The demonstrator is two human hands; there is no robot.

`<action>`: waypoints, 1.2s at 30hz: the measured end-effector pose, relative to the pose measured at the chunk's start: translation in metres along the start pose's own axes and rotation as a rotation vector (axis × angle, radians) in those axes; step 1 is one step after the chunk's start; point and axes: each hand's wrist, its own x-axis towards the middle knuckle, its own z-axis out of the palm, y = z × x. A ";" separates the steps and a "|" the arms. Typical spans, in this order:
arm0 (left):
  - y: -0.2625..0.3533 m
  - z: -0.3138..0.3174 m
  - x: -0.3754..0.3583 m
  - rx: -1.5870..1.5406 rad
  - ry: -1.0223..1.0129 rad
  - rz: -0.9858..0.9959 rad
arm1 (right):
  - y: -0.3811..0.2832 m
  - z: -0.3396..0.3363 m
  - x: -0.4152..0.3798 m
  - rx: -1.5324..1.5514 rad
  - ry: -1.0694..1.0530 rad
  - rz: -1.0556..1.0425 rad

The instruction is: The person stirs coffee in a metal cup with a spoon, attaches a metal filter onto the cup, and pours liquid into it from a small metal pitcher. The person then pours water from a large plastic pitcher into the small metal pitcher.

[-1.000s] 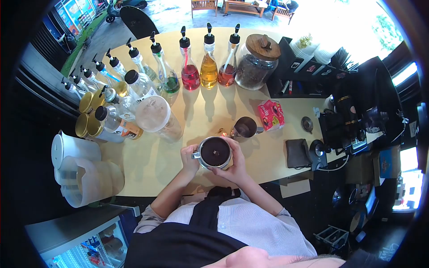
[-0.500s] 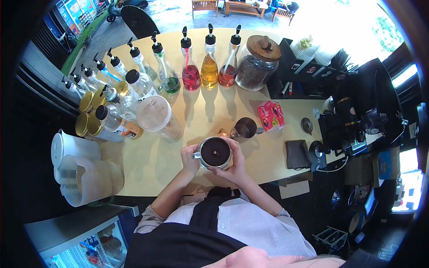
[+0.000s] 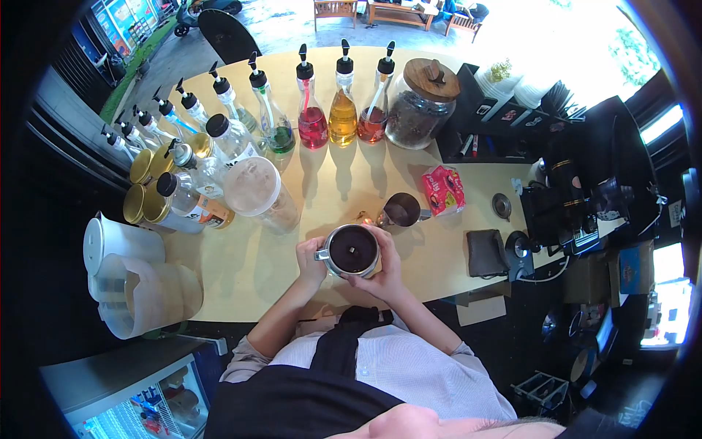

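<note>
Between my hands is a steel pitcher (image 3: 340,272) full of dark liquid, with a small pale spot on its surface. My left hand (image 3: 311,257) is closed at the handle on the pitcher's left side. My right hand (image 3: 386,267) wraps round the opposite side, fingers along the wall and thumb near the front. Just beyond, to the right, stands a second steel pitcher (image 3: 401,210), its handle pointing right. A pink packet (image 3: 443,190) lies beside that one. To the left is a tall clear container with a whitish lid (image 3: 252,186).
Pump bottles of coloured syrup (image 3: 342,117) line the table's far edge and curve left. A wooden-lidded glass jar (image 3: 420,110) stands at their right end. White plastic jugs (image 3: 150,293) are at the left edge. A dark folded cloth (image 3: 487,253) lies on the right near black equipment.
The pale spot on the dark liquid has shifted very slightly. Both hands and the pitcher stay practically in place.
</note>
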 end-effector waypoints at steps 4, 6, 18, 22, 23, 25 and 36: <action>-0.003 -0.002 0.001 0.010 -0.014 0.008 | 0.000 0.000 0.000 -0.005 0.003 -0.002; 0.001 0.000 0.000 0.005 -0.009 0.004 | 0.000 0.000 0.000 -0.003 0.006 0.002; 0.001 -0.002 0.000 0.021 -0.013 -0.006 | 0.002 0.000 -0.002 0.013 0.005 0.026; 0.004 0.000 0.001 0.010 -0.002 0.022 | 0.004 -0.002 -0.002 -0.038 -0.039 -0.001; 0.003 0.001 0.001 0.010 -0.001 0.022 | 0.004 -0.002 -0.002 -0.030 -0.036 0.002; 0.001 0.002 0.000 -0.046 0.008 0.005 | 0.004 -0.001 -0.003 -0.029 -0.039 0.010; 0.014 0.002 0.001 0.047 -0.023 0.020 | -0.002 0.000 -0.001 0.007 0.008 0.033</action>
